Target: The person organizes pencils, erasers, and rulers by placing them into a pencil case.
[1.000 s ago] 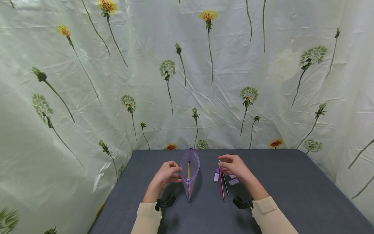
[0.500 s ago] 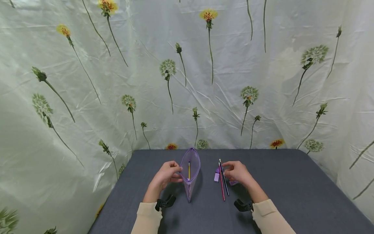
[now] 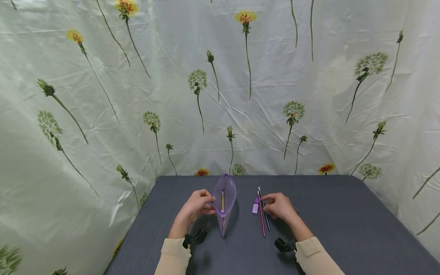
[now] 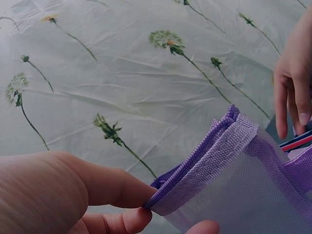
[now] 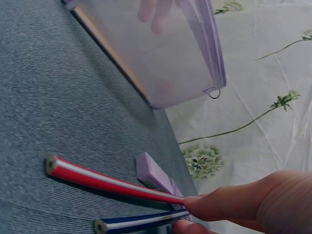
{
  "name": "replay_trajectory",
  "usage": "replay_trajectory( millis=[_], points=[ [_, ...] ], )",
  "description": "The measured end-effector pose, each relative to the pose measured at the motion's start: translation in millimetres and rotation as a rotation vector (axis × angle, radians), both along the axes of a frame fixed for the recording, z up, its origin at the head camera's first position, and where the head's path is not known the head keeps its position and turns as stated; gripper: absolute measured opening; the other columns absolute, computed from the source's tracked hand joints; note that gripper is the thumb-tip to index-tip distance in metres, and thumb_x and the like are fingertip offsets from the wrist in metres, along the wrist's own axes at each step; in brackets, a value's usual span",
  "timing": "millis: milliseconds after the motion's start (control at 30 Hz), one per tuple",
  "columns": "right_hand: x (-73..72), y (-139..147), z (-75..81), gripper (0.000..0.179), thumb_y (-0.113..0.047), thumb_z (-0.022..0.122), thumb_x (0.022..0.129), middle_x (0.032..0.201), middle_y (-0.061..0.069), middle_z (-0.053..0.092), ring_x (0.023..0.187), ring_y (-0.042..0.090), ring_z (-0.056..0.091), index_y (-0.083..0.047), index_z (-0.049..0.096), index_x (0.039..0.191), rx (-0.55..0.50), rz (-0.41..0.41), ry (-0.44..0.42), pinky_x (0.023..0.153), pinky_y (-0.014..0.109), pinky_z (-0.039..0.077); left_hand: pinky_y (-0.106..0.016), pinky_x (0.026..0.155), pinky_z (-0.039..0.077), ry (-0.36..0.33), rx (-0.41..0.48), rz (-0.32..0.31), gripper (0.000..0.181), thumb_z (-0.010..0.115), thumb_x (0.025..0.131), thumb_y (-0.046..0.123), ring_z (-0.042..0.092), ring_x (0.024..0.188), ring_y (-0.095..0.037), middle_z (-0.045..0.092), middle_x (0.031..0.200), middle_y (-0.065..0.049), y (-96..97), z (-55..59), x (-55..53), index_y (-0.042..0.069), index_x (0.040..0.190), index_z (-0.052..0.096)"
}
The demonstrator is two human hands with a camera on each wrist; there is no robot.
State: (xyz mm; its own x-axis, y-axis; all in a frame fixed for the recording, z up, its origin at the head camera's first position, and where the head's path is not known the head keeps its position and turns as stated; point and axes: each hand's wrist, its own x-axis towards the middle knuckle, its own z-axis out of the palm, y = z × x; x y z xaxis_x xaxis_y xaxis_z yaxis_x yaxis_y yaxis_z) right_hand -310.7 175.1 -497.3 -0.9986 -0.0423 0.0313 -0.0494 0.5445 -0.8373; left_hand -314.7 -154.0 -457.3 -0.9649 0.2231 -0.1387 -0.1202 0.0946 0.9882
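Left hand point(image 3: 198, 204) grips the rim of a translucent purple mesh pouch point(image 3: 223, 224), pinching its border; the mouth stands spread in a narrow oval. Right hand point(image 3: 279, 206) reaches down with fingertips at the far part of two pencils. Cannot tell whether it pinches one or only touches.

Step in hand, as judged: left hand steadies the pouch while right hand works at picking up a pencil. Next move seems to call for a firm pinch on one pencil alone, with the mouth held wide.

Pouch stands upright on the bench, left of the pencils. Wall is fine mesh, sheer enough to show fingers through it; border a thicker, deeper purple weave; small metal ring point(image 5: 215, 94) at one end. Slim yellow pencil point(image 3: 222, 200) lies lengthwise inside.

Under the right hand: straight red pencil with white stripe point(image 5: 112, 185) and dark blue pencil with white stripe point(image 5: 134, 221), close together at their far ends; near ends flat, pale, dark-cored. Just beside: lilac rectangular block point(image 3: 255, 208), smooth and crisp-edged, probably an eraser.

Bench point(image 3: 326, 229): dark blue-grey, finely ribbed. Beyond: pale, creased curtain point(image 3: 309, 88), dandelion print.
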Motion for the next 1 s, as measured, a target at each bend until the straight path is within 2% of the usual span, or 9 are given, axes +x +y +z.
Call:
replay_trajectory(
  millis=[133,300,433,567,767,933,1000],
  points=[
    [2.1,-4.8,-1.0,0.029,0.004,0.078,0.078,0.068,0.002,0.064,0.047,0.016,0.055,-0.005,0.077,0.106,0.085,-0.04,0.06,0.044,0.031,0.047,-0.05,0.078,0.059,0.001,0.003,-0.001,0.015,0.064,0.097,0.008,0.073,0.076,-0.026,0.059,0.104,-0.023,-0.1,0.2,-0.4,0.0,0.092,0.053],
    [5.2,-13.5,-1.6,0.027,-0.004,0.081,0.076,0.075,-0.002,0.067,0.058,0.015,0.056,-0.013,0.08,0.102,0.241,-0.127,0.114,0.047,0.032,0.043,-0.05,0.077,0.059,0.0,0.002,0.009,0.015,0.065,0.097,0.008,0.073,0.075,-0.026,0.059,0.103,-0.024,0.0,0.7,-0.2,-0.001,0.092,0.053],
    [5.7,-18.0,-3.7,0.026,-0.008,0.081,0.076,0.079,-0.003,0.068,0.065,0.016,0.057,-0.02,0.081,0.1,0.312,-0.182,0.118,0.048,0.034,0.04,-0.048,0.075,0.06,-0.002,0.0,0.0,0.015,0.064,0.097,0.008,0.072,0.075,-0.026,0.058,0.108,-0.028,0.1,0.5,0.1,-0.001,0.092,0.053],
    [5.5,-19.8,-6.0,0.024,-0.011,0.082,0.077,0.079,-0.003,0.068,0.066,0.017,0.056,-0.022,0.081,0.099,0.334,-0.202,0.11,0.048,0.035,0.04,-0.047,0.075,0.06,-0.005,0.001,-0.006,0.015,0.064,0.097,0.009,0.072,0.075,-0.025,0.057,0.111,-0.03,-0.4,0.7,0.0,0.0,0.091,0.053],
    [4.4,-19.7,-7.3,0.021,-0.015,0.084,0.078,0.078,-0.004,0.068,0.064,0.017,0.056,-0.022,0.081,0.098,0.344,-0.194,0.114,0.047,0.035,0.041,-0.05,0.079,0.059,0.004,0.0,-0.007,0.015,0.065,0.097,0.01,0.072,0.076,-0.026,0.059,0.106,-0.024,-1.0,0.7,0.2,0.0,0.092,0.054],
    [3.2,-15.8,-7.0,0.027,-0.008,0.081,0.074,0.075,-0.003,0.064,0.062,0.016,0.053,-0.019,0.08,0.098,0.311,-0.157,0.128,0.049,0.033,0.039,-0.052,0.08,0.058,0.006,0.0,-0.002,0.015,0.064,0.097,0.009,0.073,0.076,-0.027,0.059,0.104,-0.022,-0.2,0.7,1.6,0.0,0.092,0.053],
    [2.6,-12.8,-6.0,0.029,-0.005,0.077,0.072,0.073,-0.001,0.063,0.058,0.016,0.053,-0.016,0.08,0.099,0.266,-0.139,0.116,0.048,0.031,0.041,-0.053,0.08,0.058,0.003,0.001,-0.002,0.015,0.064,0.097,0.008,0.073,0.076,-0.026,0.06,0.103,-0.02,0.1,1.0,1.7,0.0,0.091,0.053]
  ],
)
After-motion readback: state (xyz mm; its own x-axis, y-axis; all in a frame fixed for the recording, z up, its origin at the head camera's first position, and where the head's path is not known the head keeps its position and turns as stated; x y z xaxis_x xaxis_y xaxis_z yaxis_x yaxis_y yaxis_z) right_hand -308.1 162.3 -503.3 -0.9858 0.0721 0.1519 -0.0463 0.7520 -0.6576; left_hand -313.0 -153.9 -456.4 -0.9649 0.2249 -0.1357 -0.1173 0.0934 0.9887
